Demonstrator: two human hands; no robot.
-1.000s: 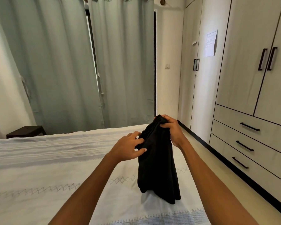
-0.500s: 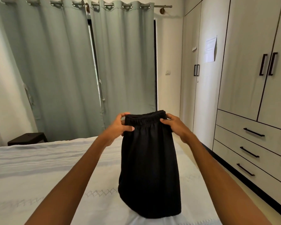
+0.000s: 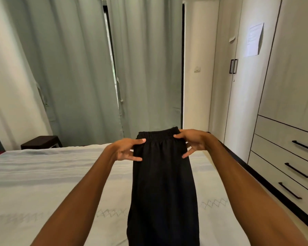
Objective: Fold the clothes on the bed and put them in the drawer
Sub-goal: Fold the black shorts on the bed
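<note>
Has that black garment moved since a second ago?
Yes. The black garment was bunched low over the bed; now it hangs spread, its waistband raised against the curtain.

Pale bed (image 3: 43,183); black garment (image 3: 163,192) over it.

shorts (image 3: 163,183): black | bedsheet (image 3: 43,183): pale grey-white, diamond-stitch band | curtains (image 3: 75,68): grey-green | drawer handles (image 3: 298,170): black
</note>
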